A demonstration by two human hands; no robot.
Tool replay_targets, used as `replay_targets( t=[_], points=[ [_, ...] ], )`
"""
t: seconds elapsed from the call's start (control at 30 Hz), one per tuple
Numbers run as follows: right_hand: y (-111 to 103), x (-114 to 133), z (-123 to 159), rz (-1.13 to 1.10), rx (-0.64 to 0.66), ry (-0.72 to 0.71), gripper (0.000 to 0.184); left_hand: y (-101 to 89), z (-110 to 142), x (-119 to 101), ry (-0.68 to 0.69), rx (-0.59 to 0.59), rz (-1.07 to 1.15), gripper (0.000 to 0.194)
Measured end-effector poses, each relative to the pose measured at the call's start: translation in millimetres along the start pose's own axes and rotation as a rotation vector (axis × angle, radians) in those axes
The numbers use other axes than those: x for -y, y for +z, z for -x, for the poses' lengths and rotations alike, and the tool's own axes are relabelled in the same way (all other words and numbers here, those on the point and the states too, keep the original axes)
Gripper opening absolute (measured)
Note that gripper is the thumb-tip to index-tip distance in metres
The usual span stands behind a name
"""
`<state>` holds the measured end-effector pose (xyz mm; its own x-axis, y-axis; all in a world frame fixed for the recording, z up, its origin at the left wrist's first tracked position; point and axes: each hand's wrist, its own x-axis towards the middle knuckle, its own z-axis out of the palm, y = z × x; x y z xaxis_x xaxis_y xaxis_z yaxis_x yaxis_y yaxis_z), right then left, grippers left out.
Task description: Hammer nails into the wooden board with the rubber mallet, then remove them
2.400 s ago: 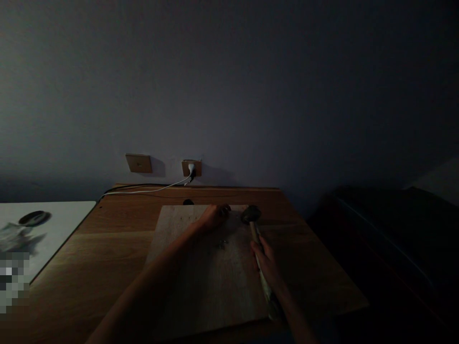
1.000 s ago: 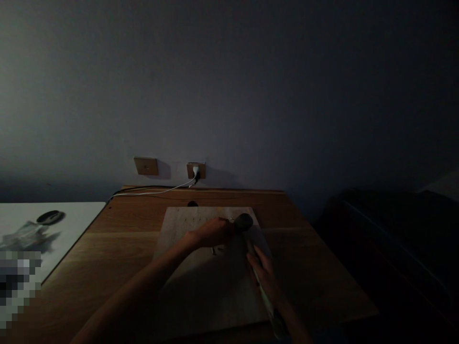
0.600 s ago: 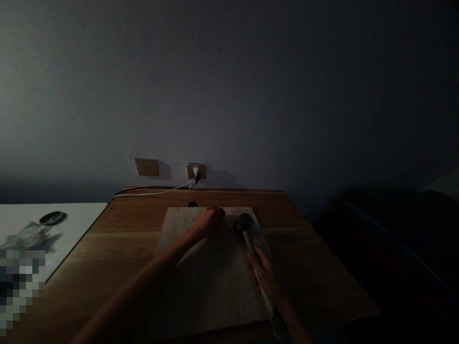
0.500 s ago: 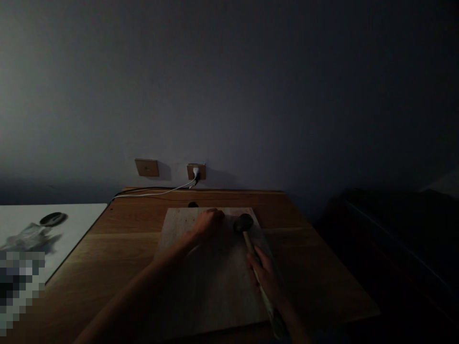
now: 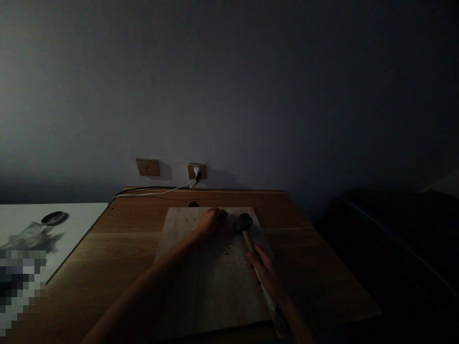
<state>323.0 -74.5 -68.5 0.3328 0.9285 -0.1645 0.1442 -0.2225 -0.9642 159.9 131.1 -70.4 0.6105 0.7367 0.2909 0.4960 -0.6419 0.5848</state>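
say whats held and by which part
The right hand grips a hammer by its wooden handle, below the dark head. The left hand, curled on a wooden board, shows nothing held.

The right hand grips the wooden handle of a hammer, its dark head near the far edge of a wooden board. The curled left hand rests on the board beside the head, with small bits nearby.

A: Anything worth noting on this person's arms? Sleeves, straps, gear?

B: Nah, the left forearm and right forearm look bare and slim down to the frame's bottom edge.

A: Hands?

B: Left hand and right hand are bare too, fingers slender. Pretty dark though.
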Motion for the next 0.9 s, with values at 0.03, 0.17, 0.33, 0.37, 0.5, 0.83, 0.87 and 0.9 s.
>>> replay_targets(
  t=[0.03,0.17,0.33,0.37,0.5,0.83,0.87,0.9],
  points=[
    [0.5,-0.3,-2.2,-0.004,0.005,-0.005,0.052,0.4,0.2,1.3,-0.002,-0.009,0.013,0.029],
    [3.8,5.7,-13.6,-0.005,0.029,-0.022,0.049,0.3,0.1,3.3,-0.004,-0.034,0.052,0.022],
    [10.2,27.3,-26.1,0.041,0.095,-0.096,0.040,2.2,0.6,3.7,0.000,-0.050,0.105,0.023],
    [12.1,31.2,-27.8,0.045,0.099,-0.095,0.039,2.8,1.2,3.8,0.000,-0.054,0.116,0.030],
    [20.5,39.5,-33.3,0.065,0.111,-0.077,0.039,4.7,3.8,4.0,-0.002,-0.062,0.144,0.052],
    [4.6,25.7,-19.7,0.081,0.060,-0.040,0.046,-11.2,7.2,-7.3,0.012,-0.060,0.087,0.036],
    [1.3,22.8,-15.6,0.068,0.050,-0.019,0.048,-15.8,10.0,-12.9,0.043,-0.042,0.058,0.029],
    [-1.5,19.7,-11.6,0.058,0.038,0.008,0.052,-20.1,13.4,-19.7,0.089,-0.007,0.014,0.024]
  ],
)
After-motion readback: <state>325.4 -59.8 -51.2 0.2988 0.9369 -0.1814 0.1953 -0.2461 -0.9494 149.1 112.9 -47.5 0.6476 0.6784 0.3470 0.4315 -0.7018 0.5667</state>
